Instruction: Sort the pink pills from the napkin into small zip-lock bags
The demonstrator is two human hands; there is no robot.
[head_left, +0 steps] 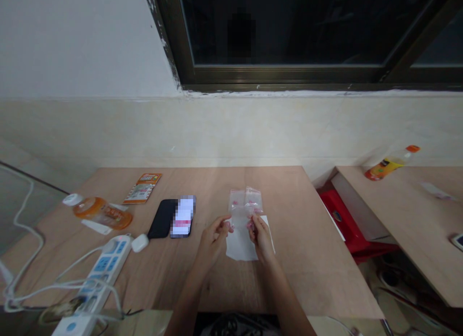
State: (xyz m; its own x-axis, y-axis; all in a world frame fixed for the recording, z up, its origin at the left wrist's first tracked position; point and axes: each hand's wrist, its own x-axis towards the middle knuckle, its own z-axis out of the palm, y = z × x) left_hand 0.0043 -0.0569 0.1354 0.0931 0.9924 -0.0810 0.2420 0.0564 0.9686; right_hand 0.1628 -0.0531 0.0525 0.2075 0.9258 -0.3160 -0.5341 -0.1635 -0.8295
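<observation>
My left hand [214, 237] is closed in a pinch at the left edge of a white sheet of paper [241, 247], with a small pink piece [230, 226] at its fingertips. Opposite it, my right hand [263, 235] pinches another small pink piece [250, 224] above the sheet. Exactly what these pieces are is too small to make out. Just beyond my fingers lie a clear plastic bag [236, 199] and a second clear bag [253, 197], side by side and partly overlapping the paper. Pink bits show inside both.
Left of my hands are a lit phone [183, 218], a black phone-like slab [162, 219], a white earbud case [140, 243], an orange packet [142, 188], a lying drink bottle [103, 212] and a power strip [99, 278] with cables. Rightward, another table [408, 220] bears an orange-capped bottle [388, 166].
</observation>
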